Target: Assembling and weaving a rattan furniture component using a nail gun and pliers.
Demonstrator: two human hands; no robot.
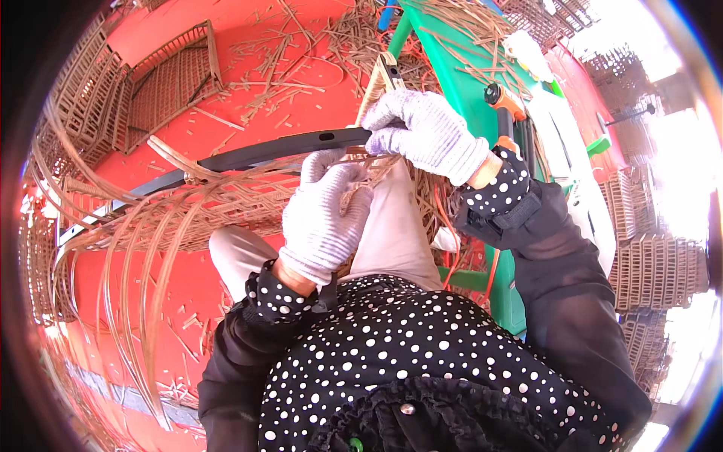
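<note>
Across my lap lies a half-woven piece of brown flat strips (233,202), fixed along a curved black metal bar (282,148). Long loose strips arc down from its left part. My left hand (324,217), in a white knit glove, is closed at the near side of the bar, thumb and fingers pinching a brown strip of the weave. Just to its right and farther up, my right hand (425,135), gloved the same way, closes over the bar's right end. Its fingertips are curled; whether a strip is also between them is hidden.
At right stands a green bench (450,49) bearing brown strips and an orange-and-black hand tool (506,107). Woven brown baskets (169,83) lie on the red floor (263,22) at far left, among scattered strip offcuts. More baskets (655,271) are stacked at far right.
</note>
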